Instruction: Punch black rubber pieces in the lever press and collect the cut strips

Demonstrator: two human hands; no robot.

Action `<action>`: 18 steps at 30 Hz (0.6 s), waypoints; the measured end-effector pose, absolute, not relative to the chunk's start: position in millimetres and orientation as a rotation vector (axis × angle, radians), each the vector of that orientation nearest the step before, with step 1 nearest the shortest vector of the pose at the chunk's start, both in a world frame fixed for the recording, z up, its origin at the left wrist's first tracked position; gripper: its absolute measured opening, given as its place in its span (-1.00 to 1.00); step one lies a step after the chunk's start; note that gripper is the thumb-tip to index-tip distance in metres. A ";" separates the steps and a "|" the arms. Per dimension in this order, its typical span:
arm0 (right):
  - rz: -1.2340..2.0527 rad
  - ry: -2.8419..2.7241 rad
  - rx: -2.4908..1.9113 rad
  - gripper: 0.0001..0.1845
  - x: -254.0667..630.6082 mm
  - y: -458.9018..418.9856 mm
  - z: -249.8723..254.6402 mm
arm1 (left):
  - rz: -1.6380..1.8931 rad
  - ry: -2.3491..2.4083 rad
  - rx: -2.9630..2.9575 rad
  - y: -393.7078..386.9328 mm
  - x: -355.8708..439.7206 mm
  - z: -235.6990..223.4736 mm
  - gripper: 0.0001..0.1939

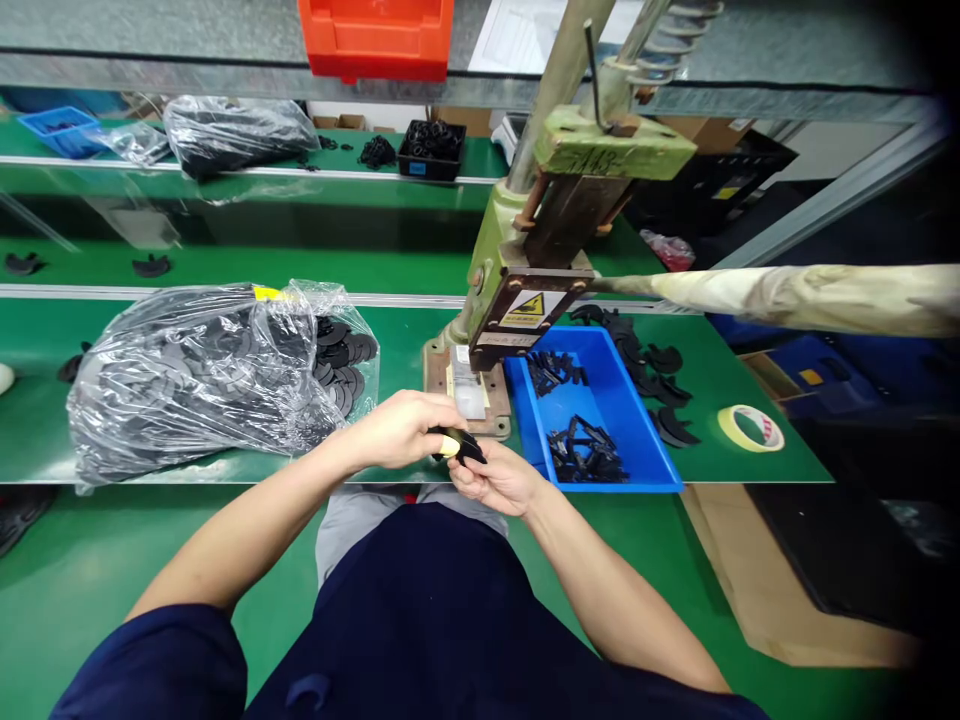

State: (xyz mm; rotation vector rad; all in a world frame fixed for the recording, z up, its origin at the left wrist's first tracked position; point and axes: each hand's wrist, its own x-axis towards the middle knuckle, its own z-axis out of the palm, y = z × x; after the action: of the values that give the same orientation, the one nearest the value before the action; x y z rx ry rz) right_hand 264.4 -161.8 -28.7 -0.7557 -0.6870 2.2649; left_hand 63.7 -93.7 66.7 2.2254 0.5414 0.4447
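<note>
In front of the press base, my left hand (409, 430) and my right hand (499, 480) meet over a black plastic part (469, 449). Both hands are closed on it, and the fingers cover much of its shape. A yellow cover sits on one left fingertip. Just beyond stands the green hand press (495, 240), with a light metal block (470, 402) on its base. To my right, a blue tray (651, 440) holds small black plastic pieces (585, 450). On the left lies a clear plastic bag (202, 380) full of curved black parts.
The press's wrapped lever (780, 292) reaches out to the right. Loose curved black parts (664, 360) lie beyond the blue tray, near a tape roll (751, 428). An orange bin (376, 40) hangs above. A black box (431, 165) stands on the back shelf.
</note>
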 end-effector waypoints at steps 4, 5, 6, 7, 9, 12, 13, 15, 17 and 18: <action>2.203 -0.672 -0.767 -0.73 264.8 -168.7 -24.0 | 0.448 0.627 2.140 -98.2 68.5 67.9 -0.82; 2.207 -0.656 -0.758 -0.73 264.9 -170.1 -23.3 | 0.452 0.664 2.101 -98.9 70.3 67.6 -0.83; 2.216 -0.634 -0.742 -0.72 264.7 -171.4 -22.9 | 0.458 0.696 2.061 -99.2 72.1 66.9 -0.82; 2.230 -0.608 -0.721 -0.71 264.1 -172.6 -23.0 | 0.465 0.718 2.021 -99.0 74.0 65.6 -0.82; 2.260 -0.549 -0.671 -0.68 261.3 -174.9 -24.4 | 0.470 0.725 1.939 -96.8 77.2 60.9 -0.81; 2.281 -0.461 -0.605 -0.70 255.6 -176.9 -29.0 | 0.431 0.739 1.793 -90.7 79.3 48.2 -0.76; 2.283 -0.438 -0.591 -0.72 254.4 -176.8 -30.7 | 0.422 0.769 1.748 -88.6 79.4 43.2 -0.74; 2.299 -0.408 -0.571 -0.75 255.0 -175.2 -34.2 | 0.416 0.835 1.694 -85.6 79.5 34.0 -0.72; 2.342 -0.399 -0.553 -0.75 259.3 -172.4 -37.6 | 0.423 0.865 1.674 -84.1 80.1 27.7 -0.71; 2.372 -0.398 -0.543 -0.74 262.4 -171.0 -39.5 | 0.423 0.861 1.671 -84.0 80.8 26.3 -0.70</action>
State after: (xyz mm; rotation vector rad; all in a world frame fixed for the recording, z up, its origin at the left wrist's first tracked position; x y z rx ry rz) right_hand 262.4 -171.0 -39.5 -0.5430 -0.3982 2.3717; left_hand 80.8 -84.0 26.3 1.6706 0.8610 0.4230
